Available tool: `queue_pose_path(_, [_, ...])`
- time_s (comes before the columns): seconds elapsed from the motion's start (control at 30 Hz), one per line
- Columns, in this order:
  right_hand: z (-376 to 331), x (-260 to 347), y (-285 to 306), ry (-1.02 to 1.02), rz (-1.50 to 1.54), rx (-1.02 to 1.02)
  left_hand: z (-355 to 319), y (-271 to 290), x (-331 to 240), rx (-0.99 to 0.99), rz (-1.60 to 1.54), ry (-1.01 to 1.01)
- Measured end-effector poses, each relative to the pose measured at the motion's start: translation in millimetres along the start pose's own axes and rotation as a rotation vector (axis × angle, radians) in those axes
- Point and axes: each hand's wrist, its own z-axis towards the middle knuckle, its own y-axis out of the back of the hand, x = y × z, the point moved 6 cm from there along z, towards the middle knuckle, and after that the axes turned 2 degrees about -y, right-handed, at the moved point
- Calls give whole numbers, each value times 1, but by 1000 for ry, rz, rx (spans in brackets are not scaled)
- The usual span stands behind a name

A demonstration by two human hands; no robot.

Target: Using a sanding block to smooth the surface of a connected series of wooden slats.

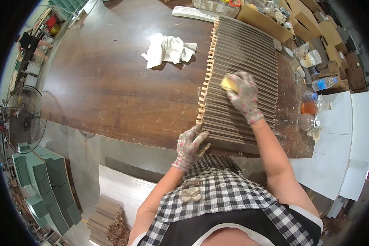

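A row of long grey-brown wooden strips lies side by side on the brown worktable, with pale tenon-like ends sticking out along its left side. My right hand, in a flowered work glove, grips a yellow sponge over the middle of the strips. How hard the sponge presses on them I cannot tell. At the near left corner of the row, my gloved left hand rests against the strip ends with its fingers apart. A crumpled white cloth lies on the table left of the strips.
Open cardboard boxes stand at the far right. Along the table's right side are a water bottle, a bottle of orange liquid and a white tub. White boards lie farther right. A fan stands left; another person is behind it.
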Motion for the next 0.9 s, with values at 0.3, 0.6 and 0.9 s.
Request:
queue_pose_path(0.3, [3, 25, -31, 90, 181, -84, 2, -1, -2, -6, -31, 16])
queue_pose_path(0.6, [-108, -178, 82, -357, -209, -150, -2, -4, 1, 29, -14, 13])
queue_pose_path(0.9, [13, 7, -17, 128, 151, -44, 0, 1, -1, 30, -28, 19])
